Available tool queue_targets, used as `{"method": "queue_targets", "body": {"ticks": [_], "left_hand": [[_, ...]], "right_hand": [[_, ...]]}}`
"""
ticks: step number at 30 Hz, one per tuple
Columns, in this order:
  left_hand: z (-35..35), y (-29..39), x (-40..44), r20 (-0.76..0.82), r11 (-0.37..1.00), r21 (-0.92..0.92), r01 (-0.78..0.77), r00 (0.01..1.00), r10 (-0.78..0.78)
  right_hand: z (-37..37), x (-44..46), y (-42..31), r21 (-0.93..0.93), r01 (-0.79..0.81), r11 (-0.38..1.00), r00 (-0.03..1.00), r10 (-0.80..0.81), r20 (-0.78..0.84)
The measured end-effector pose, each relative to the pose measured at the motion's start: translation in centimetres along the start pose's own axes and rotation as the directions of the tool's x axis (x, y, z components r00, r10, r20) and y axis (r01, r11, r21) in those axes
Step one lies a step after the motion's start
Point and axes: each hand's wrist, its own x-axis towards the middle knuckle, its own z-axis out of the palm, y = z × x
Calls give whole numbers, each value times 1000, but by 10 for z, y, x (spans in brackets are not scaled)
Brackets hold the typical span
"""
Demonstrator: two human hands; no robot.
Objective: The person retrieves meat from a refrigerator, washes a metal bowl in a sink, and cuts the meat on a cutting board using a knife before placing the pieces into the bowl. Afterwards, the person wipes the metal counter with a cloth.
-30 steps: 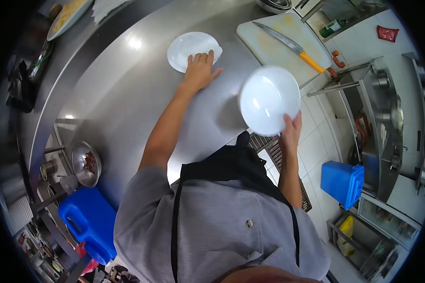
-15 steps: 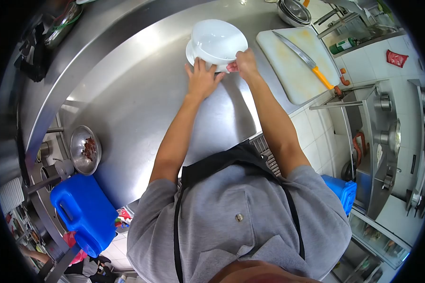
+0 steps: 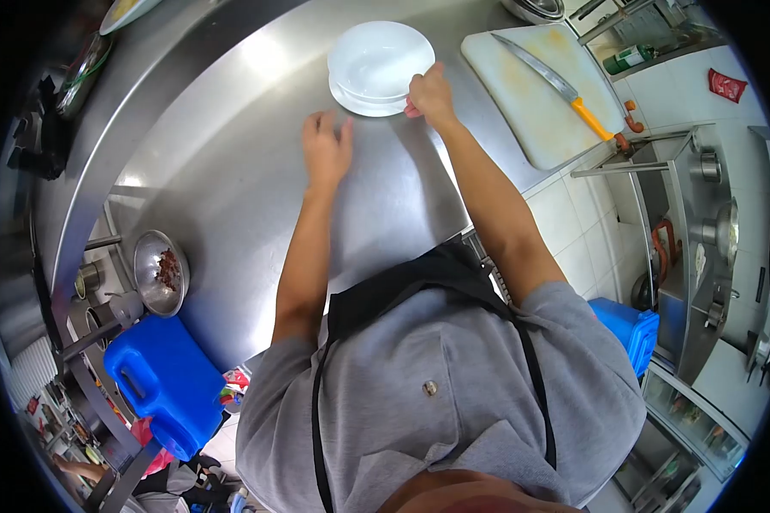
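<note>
Steel counter [image 3: 239, 184] shines (tiled floor [image 3: 566, 218] alongside) as right hand [image 3: 431, 96] grips a bowl [image 3: 378, 61], left hand [image 3: 326, 152] spread.

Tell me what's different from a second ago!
The right hand moved the white bowl left and farther away, over the white dish, and still holds the bowl's edge. The left hand let go of the dish and pulled back toward the person. The knife stayed on the cutting board.

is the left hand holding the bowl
No, the left hand is open and apart from the bowl, while the right hand is at its rim.
</note>
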Motion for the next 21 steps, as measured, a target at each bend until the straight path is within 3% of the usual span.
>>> {"method": "queue_targets", "body": {"ticks": [1, 2, 3, 4, 5, 6, 9, 11, 15, 17, 21], "left_hand": [[-4, 7, 5, 3, 1000, 2, -3, 1000, 3], [-7, 16, 14, 119, 944, -209, 257, 964, -236], [-9, 26, 24, 277, 780, -372, 503, 863, -423], [-7, 34, 30, 279, 786, -372, 494, 867, -413], [-3, 44, 35, 383, 560, -555, 615, 786, -485], [-1, 53, 40, 503, 275, -673, 687, 697, -511], [11, 59, 48, 560, 255, -677, 691, 708, -431], [14, 70, 47, 538, 265, -677, 686, 708, -458], [21, 75, 45, 488, 269, -692, 670, 709, -509], [30, 78, 40, 478, 257, -694, 672, 698, -533], [40, 81, 35, 497, 154, -748, 646, 699, -514]], "right_hand": [[-2, -4, -6, -14, -4, 1000, 1000, 5, 14], [-5, -6, -10, -27, -7, 1000, 1000, 8, 25], [-12, -7, -16, -21, -4, 1000, 1000, 5, 17], [-22, -5, -17, 33, -82, 996, 990, 78, 114], [-33, -5, -16, 79, -163, 984, 967, 143, 212], [-47, -7, -12, 86, -158, 984, 969, 138, 203], [-78, -6, 24, 224, -67, 972, 995, 48, 89], [-86, -2, 41, 145, -103, 984, 986, 81, 146], [-52, -13, 37, 185, -42, 982, 972, -2, 234], [-33, -8, 28, 310, -102, 945, 960, 12, 280], [-27, -8, 23, 393, -87, 915, 979, 7, 201]]}}
